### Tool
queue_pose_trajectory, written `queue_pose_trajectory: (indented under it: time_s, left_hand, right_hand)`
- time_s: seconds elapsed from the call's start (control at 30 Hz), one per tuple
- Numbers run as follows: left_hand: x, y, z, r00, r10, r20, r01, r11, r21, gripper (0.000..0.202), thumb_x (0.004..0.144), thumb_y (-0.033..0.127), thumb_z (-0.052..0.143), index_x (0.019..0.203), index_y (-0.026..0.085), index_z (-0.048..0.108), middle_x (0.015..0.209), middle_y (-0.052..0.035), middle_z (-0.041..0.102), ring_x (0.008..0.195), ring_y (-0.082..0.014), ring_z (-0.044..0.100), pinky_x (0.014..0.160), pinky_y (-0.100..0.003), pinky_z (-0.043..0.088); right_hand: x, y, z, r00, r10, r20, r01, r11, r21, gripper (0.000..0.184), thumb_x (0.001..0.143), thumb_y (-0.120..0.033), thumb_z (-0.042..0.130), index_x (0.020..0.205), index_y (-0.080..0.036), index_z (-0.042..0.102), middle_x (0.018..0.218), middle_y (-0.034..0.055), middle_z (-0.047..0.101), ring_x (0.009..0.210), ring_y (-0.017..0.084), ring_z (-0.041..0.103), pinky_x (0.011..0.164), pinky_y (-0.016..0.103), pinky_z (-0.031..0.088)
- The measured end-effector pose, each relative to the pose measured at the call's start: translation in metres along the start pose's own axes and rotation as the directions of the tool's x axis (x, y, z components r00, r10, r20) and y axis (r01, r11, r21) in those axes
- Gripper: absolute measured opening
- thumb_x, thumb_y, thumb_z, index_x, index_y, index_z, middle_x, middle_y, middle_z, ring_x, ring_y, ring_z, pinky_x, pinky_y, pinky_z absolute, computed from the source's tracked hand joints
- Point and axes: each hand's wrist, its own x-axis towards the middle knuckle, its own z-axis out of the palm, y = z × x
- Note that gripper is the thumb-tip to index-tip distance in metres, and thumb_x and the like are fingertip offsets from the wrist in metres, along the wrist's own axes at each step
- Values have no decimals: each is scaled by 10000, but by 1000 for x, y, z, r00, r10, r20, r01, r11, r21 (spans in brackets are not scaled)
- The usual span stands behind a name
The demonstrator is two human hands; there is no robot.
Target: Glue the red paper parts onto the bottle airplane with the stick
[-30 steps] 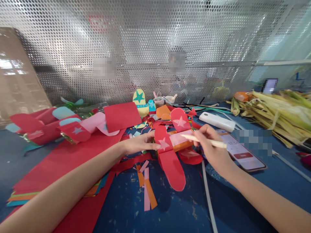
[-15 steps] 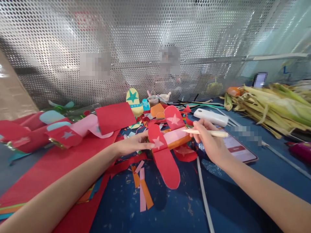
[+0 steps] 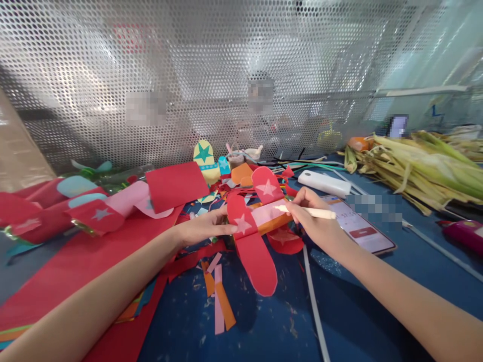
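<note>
A paper airplane (image 3: 256, 264) with red rounded wings, pale pink stars and a pink-and-orange body lies in the middle of the table. My left hand (image 3: 206, 226) grips its left end, thumb and fingers around the edge by the star; part of the grip is hidden behind the paper. In my right hand (image 3: 307, 208) is a cream-coloured pen (image 3: 320, 213), pinched between thumb and fingers. Its pale tip points left, at or just over the pink strip (image 3: 267, 213) of the body; whether it touches cannot be made out.
Pink and orange paper strips (image 3: 222, 306) lie in front. Red paper sheets (image 3: 177, 185) and star-marked paper pieces (image 3: 100, 213) spread leftward. Rightward are a phone (image 3: 364, 226), a white device (image 3: 324, 183), corn husks (image 3: 415, 161) and a white cord (image 3: 315, 301). A perforated metal panel (image 3: 211, 65) stands behind.
The pen in my right hand has moved left along the pink strip, towards the starred wing. My left hand keeps its hold on the airplane. The whole view has shifted slightly.
</note>
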Motion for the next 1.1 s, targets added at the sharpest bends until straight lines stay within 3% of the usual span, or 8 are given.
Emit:
queue_pose_trajectory:
  time_s: [0.47, 0.7, 1.1]
  left_hand:
    - [0, 1, 0, 1000, 30, 2, -30, 999, -30, 547, 726, 495, 745, 1152, 196, 578, 1263, -103, 610, 1204, -293, 533, 990, -420, 418]
    - [0, 1, 0, 1000, 25, 11, -24, 999, -30, 546, 731, 490, 744, 1160, 196, 577, 1267, -96, 609, 1207, -293, 531, 996, -417, 418]
    - [0, 2, 0, 999, 32, 10, -31, 998, -48, 496, 741, 460, 741, 1136, 205, 584, 1285, -98, 604, 1209, -293, 538, 985, -425, 427]
  right_hand:
    - [4, 6, 0, 1000, 9, 29, -7, 999, -53, 228, 809, -338, 582, 697, -240, 409, 585, -60, 484, 522, 122, 425, 510, 266, 318]
    - [1, 0, 1, 1000, -16, 12, 17, 995, -100, 227, 814, -310, 565, 683, -241, 392, 551, -76, 416, 497, 112, 387, 496, 262, 296]
    - [0, 1, 3, 999, -32, 44, 34, 997, -65, 205, 815, -298, 556, 699, -238, 397, 602, -64, 462, 532, 112, 424, 519, 262, 318]
